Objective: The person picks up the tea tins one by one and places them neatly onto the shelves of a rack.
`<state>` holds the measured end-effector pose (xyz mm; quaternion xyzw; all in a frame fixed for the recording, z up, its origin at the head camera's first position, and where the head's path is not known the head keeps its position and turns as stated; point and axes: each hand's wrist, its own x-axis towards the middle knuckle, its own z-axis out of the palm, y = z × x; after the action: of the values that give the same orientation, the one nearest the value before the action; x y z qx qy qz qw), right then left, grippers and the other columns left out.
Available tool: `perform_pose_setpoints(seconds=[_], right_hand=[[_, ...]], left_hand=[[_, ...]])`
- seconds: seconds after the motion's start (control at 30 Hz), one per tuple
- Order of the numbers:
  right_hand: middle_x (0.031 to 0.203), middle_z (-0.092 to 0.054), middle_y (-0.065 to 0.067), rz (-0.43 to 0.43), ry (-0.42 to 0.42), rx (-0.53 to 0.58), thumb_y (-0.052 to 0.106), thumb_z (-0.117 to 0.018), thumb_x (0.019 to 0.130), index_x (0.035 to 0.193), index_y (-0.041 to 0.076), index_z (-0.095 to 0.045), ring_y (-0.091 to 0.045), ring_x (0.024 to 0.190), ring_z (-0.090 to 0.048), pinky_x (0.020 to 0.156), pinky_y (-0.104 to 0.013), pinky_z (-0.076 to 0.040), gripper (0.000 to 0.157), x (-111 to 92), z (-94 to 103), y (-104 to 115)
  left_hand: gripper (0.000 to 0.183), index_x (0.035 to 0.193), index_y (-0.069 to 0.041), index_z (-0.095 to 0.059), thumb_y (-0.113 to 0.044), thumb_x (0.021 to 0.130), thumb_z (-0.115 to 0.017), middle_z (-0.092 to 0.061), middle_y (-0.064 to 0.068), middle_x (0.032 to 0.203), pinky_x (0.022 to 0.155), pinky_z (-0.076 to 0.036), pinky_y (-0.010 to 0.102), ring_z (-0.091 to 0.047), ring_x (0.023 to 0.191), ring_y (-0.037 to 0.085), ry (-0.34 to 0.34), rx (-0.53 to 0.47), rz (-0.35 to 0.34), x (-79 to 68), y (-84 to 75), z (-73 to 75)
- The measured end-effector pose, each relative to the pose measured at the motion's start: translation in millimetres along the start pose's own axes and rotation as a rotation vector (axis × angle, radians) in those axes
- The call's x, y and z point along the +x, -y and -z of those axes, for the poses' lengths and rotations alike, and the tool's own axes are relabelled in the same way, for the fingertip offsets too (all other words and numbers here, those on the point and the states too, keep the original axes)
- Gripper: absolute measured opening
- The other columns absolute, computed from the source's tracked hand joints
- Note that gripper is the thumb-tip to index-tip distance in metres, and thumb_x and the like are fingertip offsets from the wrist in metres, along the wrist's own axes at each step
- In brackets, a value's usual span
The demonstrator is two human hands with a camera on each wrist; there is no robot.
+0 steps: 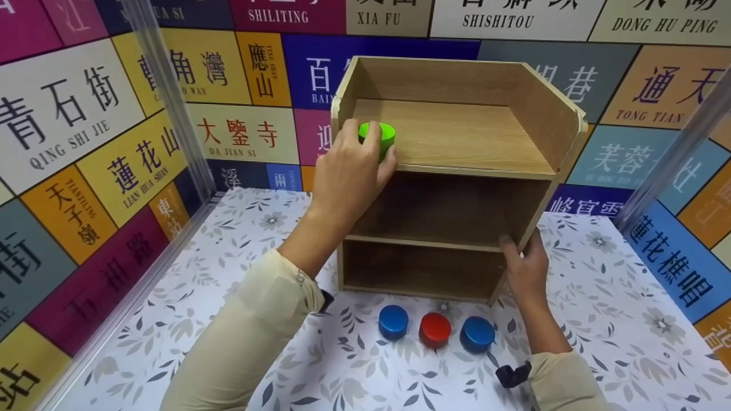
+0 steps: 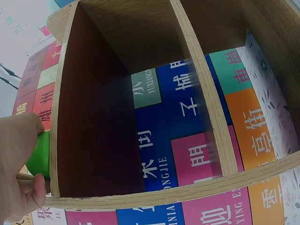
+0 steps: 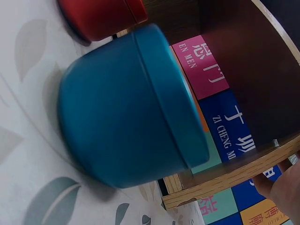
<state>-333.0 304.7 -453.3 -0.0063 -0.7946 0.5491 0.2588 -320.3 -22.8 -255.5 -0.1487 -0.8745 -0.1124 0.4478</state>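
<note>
My left hand (image 1: 351,171) holds a small bright green round tin (image 1: 387,137) by its sides, at the front left of the top board of a small wooden shelf unit (image 1: 457,134). In the left wrist view the green tin (image 2: 39,153) sits right against the top board's front edge, between thumb and fingers. Lower down, my right hand (image 1: 526,274) grips the unit's right side panel, thumb at the front edge and fingers round the outside. In the right wrist view only part of that hand (image 3: 283,187) shows.
In front of the unit a blue tin (image 1: 393,322), a red tin (image 1: 435,330) and another blue tin (image 1: 477,334) stand in a row on the leaf-patterned tablecloth (image 1: 617,319). Panels with large lettering (image 1: 63,114) surround the table, with clear corner posts.
</note>
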Motion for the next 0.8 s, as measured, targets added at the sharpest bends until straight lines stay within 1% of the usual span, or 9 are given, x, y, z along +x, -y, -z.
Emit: perform_pose_setpoints(seconds=[0.2, 0.33, 0.5, 0.63, 0.7, 0.8], right_hand=[[0.138, -0.047, 0.001, -0.002, -0.001, 0.009, 0.042, -0.057, 0.090, 0.139, 0.034, -0.038, -0.016, 0.128, -0.043, 0.108, -0.039, -0.032, 0.053, 0.1, 0.2, 0.8], [0.136, -0.049, -0.001, 0.004, -0.003, 0.016, 0.040, -0.057, 0.090, 0.137, 0.030, -0.041, -0.017, 0.126, -0.044, 0.106, -0.038, -0.033, 0.051, -1.5, -0.9, 7.4], [0.136, -0.049, -0.003, 0.004, -0.004, 0.016, 0.038, -0.057, 0.091, 0.137, 0.027, -0.041, -0.018, 0.126, -0.045, 0.107, -0.038, -0.033, 0.051, -4.8, -0.9, 16.2], [0.133, -0.051, -0.002, 0.024, -0.018, 0.009, 0.039, -0.058, 0.090, 0.136, 0.029, -0.043, -0.016, 0.123, -0.047, 0.105, -0.037, -0.035, 0.049, -1.5, -1.8, 8.6], [0.134, -0.051, 0.000, 0.027, -0.013, 0.005, 0.042, -0.058, 0.090, 0.136, 0.033, -0.041, -0.015, 0.124, -0.046, 0.105, -0.038, -0.035, 0.050, 0.1, -1.8, 4.0], [0.137, -0.048, 0.001, 0.023, 0.000, 0.008, 0.043, -0.057, 0.090, 0.138, 0.035, -0.038, -0.015, 0.126, -0.045, 0.106, -0.039, -0.034, 0.052, 0.5, -1.3, 1.7]], left_hand=[[0.045, 0.120, -0.009, -0.057, -0.042, 0.092, -0.046, -0.057, 0.015, 0.109, 0.060, -0.056, 0.040, -0.059, 0.083, 0.023, -0.005, 0.011, -0.004, -1.3, -1.1, 0.5], [0.046, 0.124, -0.009, -0.056, -0.041, 0.093, -0.044, -0.056, 0.015, 0.110, 0.061, -0.056, 0.040, -0.059, 0.083, 0.024, -0.007, 0.028, -0.001, -1.9, -2.1, 1.3], [0.048, 0.127, -0.010, -0.054, -0.041, 0.092, -0.043, -0.055, 0.015, 0.116, 0.061, -0.056, 0.041, -0.060, 0.085, 0.025, -0.001, 0.061, 0.005, -3.6, -3.9, 2.5], [0.050, 0.130, -0.012, -0.052, -0.043, 0.092, -0.045, -0.053, 0.017, 0.122, 0.059, -0.056, 0.041, -0.061, 0.086, 0.025, 0.008, 0.092, 0.016, -5.7, -5.2, 3.1], [0.050, 0.131, -0.012, -0.052, -0.042, 0.092, -0.044, -0.052, 0.017, 0.124, 0.058, -0.056, 0.041, -0.061, 0.086, 0.026, -0.001, 0.103, 0.013, -7.4, -5.6, 3.1], [0.051, 0.132, -0.013, -0.051, -0.042, 0.092, -0.043, -0.051, 0.016, 0.125, 0.057, -0.056, 0.041, -0.060, 0.086, 0.026, -0.015, 0.109, 0.003, -10.0, -6.0, 3.2]])
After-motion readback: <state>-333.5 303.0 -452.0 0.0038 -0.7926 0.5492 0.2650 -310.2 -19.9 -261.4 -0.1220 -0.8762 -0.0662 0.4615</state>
